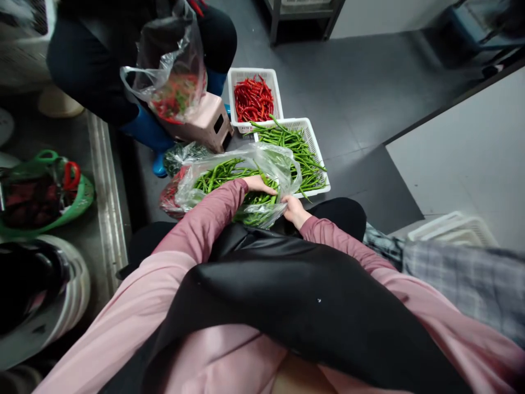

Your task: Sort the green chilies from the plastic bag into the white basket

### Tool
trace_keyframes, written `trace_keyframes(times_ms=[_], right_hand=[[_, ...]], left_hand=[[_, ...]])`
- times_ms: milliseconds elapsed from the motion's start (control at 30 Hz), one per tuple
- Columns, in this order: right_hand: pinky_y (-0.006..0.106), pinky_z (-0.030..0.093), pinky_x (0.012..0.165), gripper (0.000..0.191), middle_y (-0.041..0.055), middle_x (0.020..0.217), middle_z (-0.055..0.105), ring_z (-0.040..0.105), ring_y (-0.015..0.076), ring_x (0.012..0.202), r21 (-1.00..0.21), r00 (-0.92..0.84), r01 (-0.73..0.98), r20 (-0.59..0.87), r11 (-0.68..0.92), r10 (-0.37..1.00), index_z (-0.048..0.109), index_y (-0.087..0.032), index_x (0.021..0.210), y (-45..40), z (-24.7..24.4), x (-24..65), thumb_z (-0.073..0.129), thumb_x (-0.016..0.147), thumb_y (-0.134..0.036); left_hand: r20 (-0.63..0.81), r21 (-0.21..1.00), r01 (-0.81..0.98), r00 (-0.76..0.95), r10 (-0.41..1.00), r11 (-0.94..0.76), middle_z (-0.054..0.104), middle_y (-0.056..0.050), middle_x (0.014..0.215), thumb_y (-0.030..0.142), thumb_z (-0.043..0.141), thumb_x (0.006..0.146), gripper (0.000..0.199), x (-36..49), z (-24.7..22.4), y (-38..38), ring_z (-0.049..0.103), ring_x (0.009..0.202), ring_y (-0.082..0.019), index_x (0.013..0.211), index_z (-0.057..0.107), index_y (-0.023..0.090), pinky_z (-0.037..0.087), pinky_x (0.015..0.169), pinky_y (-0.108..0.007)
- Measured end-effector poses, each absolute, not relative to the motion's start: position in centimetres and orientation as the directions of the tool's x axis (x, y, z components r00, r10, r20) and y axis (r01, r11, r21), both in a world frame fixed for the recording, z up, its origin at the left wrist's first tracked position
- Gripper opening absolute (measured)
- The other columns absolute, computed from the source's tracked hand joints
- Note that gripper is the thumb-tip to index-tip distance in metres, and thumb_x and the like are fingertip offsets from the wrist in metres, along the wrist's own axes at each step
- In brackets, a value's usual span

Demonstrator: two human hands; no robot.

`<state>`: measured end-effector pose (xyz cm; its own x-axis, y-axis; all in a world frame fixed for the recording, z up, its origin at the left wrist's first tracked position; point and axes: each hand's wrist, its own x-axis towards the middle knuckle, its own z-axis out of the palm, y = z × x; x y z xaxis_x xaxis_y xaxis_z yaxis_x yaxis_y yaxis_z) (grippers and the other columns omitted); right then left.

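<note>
A clear plastic bag point(283, 156) full of long green chili peppers point(219, 174) lies open in front of me, by my knees. My left hand point(259, 185) reaches into it, its fingers curled on a green chili pepper among the others. At the bag's near right edge, my right hand point(294, 210) is closed with thumb and fingers pinched together, close to the left fingertips. What lies in that pinch is too small to make out. A white basket point(322, 153) heaped with green chili peppers stands just beyond my right hand.
Beyond is a white basket point(275, 90) of red chili peppers. Across from me sits a person in blue boots point(150, 131), with a plastic bag point(180, 87) of red chili peppers on a pink stool point(211, 120). At left are a green basket point(84, 200) and white buckets point(77, 273).
</note>
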<state>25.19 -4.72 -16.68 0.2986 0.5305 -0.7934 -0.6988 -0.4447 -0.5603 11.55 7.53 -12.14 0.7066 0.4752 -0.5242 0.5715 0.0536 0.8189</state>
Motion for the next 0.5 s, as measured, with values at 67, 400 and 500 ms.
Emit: trace_keyframes(times_ms=[67, 400, 500], right_hand=[[0.024, 0.049, 0.053, 0.018, -0.0025, 0.052, 0.055, 0.054, 0.013, 0.051, -0.57, 0.307, -0.692, -0.787, -0.443, 0.534, 0.053, -0.014, 0.069, -4.6, -16.4, 25.0, 0.046, 0.059, -0.002], [0.025, 0.048, 0.077, 0.017, -0.0003, 0.077, 0.068, 0.062, 0.014, 0.077, -0.765, 0.309, -0.508, -0.591, -0.396, 0.745, 0.063, -0.016, 0.086, -5.9, -15.0, 24.7, 0.062, 0.07, -0.023], [0.025, 0.047, 0.064, 0.009, -0.0026, 0.062, 0.062, 0.059, 0.014, 0.065, -0.72, 0.35, -0.504, -0.675, -0.476, 0.649, 0.058, -0.018, 0.077, -6.0, -14.7, 25.2, 0.06, 0.069, -0.022]], left_hand=[[-0.493, 0.834, 0.552, 0.754, 0.434, -0.011, 0.07, -0.004, 0.089, 0.039, 0.084, 0.047, 0.055, 11.9, -11.7, 7.4, 0.064, 0.09, -0.023, 0.094, 0.067, 0.015, 0.048, 0.089, -0.034], [-0.408, 0.895, 0.442, 0.769, 0.493, 0.05, 0.07, -0.004, 0.081, 0.028, 0.074, 0.052, 0.046, 12.3, -13.6, 4.8, 0.063, 0.079, -0.022, 0.094, 0.066, 0.01, 0.049, 0.08, -0.032], [-0.389, 0.919, 0.359, 0.76, 0.521, 0.163, 0.07, -0.002, 0.08, 0.025, 0.072, 0.051, 0.046, 11.1, -13.2, 4.9, 0.063, 0.078, -0.022, 0.095, 0.065, 0.012, 0.05, 0.079, -0.032]])
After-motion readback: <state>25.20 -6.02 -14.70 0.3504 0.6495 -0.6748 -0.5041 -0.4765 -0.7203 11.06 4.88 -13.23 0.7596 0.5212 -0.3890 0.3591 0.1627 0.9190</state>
